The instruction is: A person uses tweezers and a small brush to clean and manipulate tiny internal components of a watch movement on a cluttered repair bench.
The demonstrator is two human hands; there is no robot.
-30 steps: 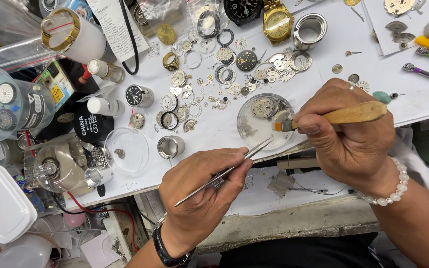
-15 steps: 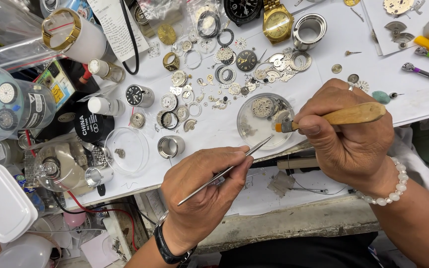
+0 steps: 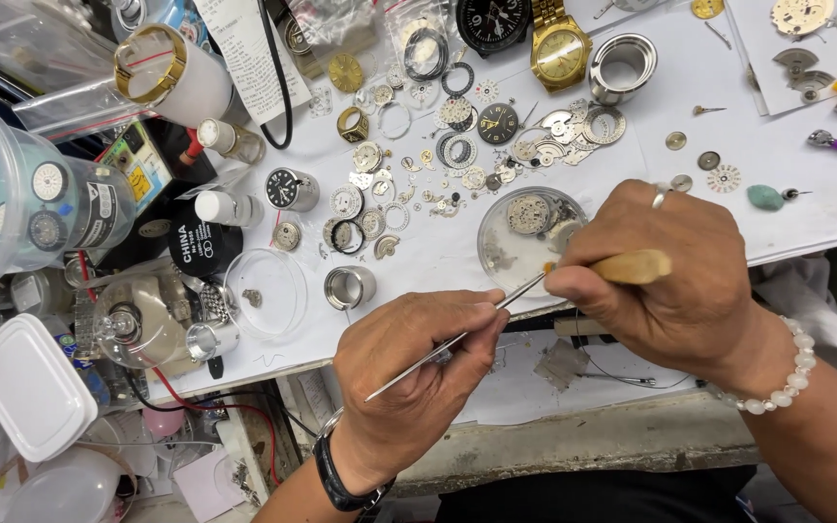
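Two hands meet over a shallow glass dish [image 3: 511, 254] on the table [image 3: 728, 145]: the left hand [image 3: 417, 373] pinches steel tweezers [image 3: 457, 339], the right hand [image 3: 666, 281] a wooden-handled brush [image 3: 632, 266]. Just beyond the fingertips lies a watch movement [image 3: 532, 213]. With both wrists hovering, knuckles up, a slip could scatter tiny parts.

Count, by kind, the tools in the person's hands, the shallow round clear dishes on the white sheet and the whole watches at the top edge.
Tweezers, left hand: 1
Brush, right hand: 1
Clear dishes: 2
Watches: 2
Total: 6
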